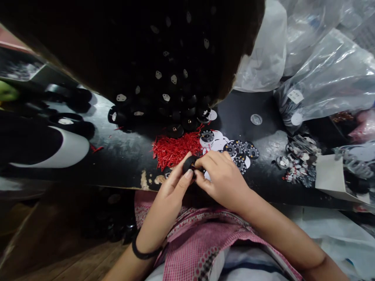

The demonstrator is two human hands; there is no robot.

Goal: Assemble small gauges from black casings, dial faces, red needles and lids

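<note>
My left hand holds a small round black part between thumb and fingers, over the table's front edge. The thumb and fingertips of my right hand are pinched together at the right side of this part; whether they hold a smaller piece is hidden. Just beyond my hands lies a heap of small red pieces. To its right, black printed dials and white discs are spread in a loose pile, partly behind my right hand.
A large open container of round black parts overhangs the table's back. A white-rimmed cylinder stands left. At right are a clear disc, mixed small parts, an open box and plastic bags.
</note>
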